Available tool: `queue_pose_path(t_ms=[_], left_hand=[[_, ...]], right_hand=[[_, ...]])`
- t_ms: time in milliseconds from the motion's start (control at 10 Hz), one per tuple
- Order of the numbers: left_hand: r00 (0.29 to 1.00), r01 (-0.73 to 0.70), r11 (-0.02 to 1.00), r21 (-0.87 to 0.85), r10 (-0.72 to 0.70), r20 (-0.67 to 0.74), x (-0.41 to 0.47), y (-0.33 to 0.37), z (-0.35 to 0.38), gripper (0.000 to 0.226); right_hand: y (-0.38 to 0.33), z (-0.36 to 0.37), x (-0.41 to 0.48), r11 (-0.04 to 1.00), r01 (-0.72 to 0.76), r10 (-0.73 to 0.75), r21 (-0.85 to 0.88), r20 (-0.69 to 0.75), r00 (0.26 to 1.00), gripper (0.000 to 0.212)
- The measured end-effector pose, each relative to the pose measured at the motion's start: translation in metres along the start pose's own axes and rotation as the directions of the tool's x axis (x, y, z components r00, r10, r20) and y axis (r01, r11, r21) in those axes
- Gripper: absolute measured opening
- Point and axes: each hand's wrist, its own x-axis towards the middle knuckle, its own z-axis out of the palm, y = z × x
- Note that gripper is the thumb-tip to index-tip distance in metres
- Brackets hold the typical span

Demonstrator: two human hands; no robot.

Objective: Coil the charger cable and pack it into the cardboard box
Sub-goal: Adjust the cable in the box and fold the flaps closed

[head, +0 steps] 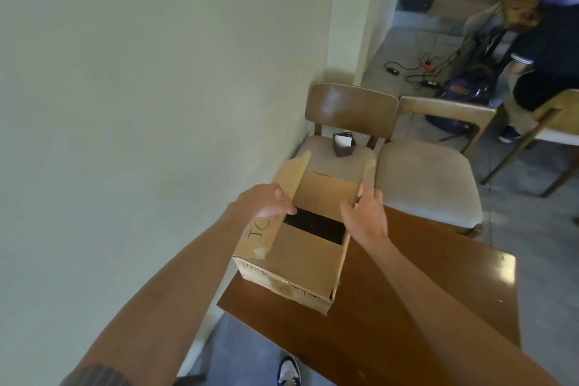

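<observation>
A brown cardboard box (300, 273) stands on the far left corner of a wooden table (407, 291). Its near flap lies folded down over the opening and a dark gap (316, 226) stays uncovered behind it. My left hand (266, 199) grips the left side flap (293, 178), which stands up. My right hand (366, 210) holds the right side flap (366, 178) at its edge. The far flap (329, 182) stands upright between them. What lies in the dark gap cannot be made out, and no charger cable shows.
A wall (141, 103) runs close along the left. Two wooden chairs (351, 113) (429, 178) stand beyond the table; a small dark box (343, 143) sits on the left one. A seated person (545, 50), a backpack (463, 91) and floor cables (416, 69) are at the far right.
</observation>
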Motion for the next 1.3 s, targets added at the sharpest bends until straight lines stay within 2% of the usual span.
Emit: queue_pose_path(t_ms=[100,200,300,400,800,1100,1200,1300], left_hand=[[0.996,-0.084,0.996,0.039,0.083,0.025,0.004,0.007,0.009,0.059],[0.993,-0.105,0.994,0.042,0.102,0.059,0.007,0.004,0.018,0.055],[0.99,-0.113,0.988,0.105,0.102,0.099,0.003,-0.001,0.029,0.067],[0.99,-0.124,0.976,0.178,0.11,0.082,0.0,-0.002,0.032,0.069],[0.983,-0.165,0.947,0.275,0.135,0.122,0.002,0.009,0.029,0.081],[0.986,-0.162,0.933,0.32,0.143,0.083,0.006,0.01,0.039,0.071],[0.983,-0.162,0.935,0.317,0.125,0.133,0.013,0.016,0.032,0.075],[0.975,-0.171,0.961,0.216,0.134,0.176,0.021,0.024,0.028,0.063]], right_hand=[[-0.009,0.016,-0.007,0.996,0.087,-0.074,-0.031,0.286,0.955,0.084],[-0.003,0.028,-0.015,0.929,0.251,-0.088,-0.272,0.498,0.862,0.097],[0.01,0.043,-0.021,0.793,0.412,-0.07,-0.449,0.605,0.793,0.112],[0.013,0.048,-0.017,0.766,0.436,-0.069,-0.473,0.614,0.786,0.118],[0.006,0.052,-0.005,0.726,0.463,-0.057,-0.509,0.626,0.778,0.121],[0.013,0.061,-0.003,0.695,0.503,-0.098,-0.514,0.625,0.775,0.114],[0.01,0.052,0.001,0.757,0.462,-0.099,-0.462,0.618,0.78,0.098],[0.006,0.036,0.003,0.862,0.348,-0.061,-0.369,0.606,0.793,0.062]])
